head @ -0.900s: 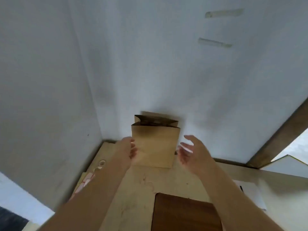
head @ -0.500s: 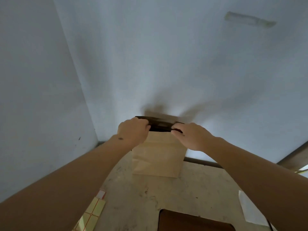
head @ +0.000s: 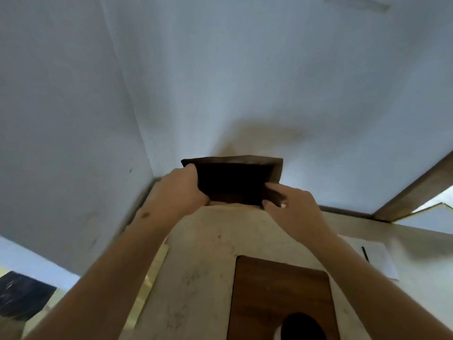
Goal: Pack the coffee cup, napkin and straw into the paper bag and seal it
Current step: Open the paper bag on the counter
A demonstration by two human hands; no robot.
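Head view: paper bag [head: 275,171] upright at the bench [head: 208,253] back, mouth spread by left hand [head: 180,190] and right hand [head: 291,204] gripping its rim. Interior dark; nothing visibly packed, sealing pending.

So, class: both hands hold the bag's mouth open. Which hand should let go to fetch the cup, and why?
Probably the right hand. The dark-lidded cup sits on the brown board, low and right of centre, beneath the right forearm. The left hand can keep gripping the paper bag rim.
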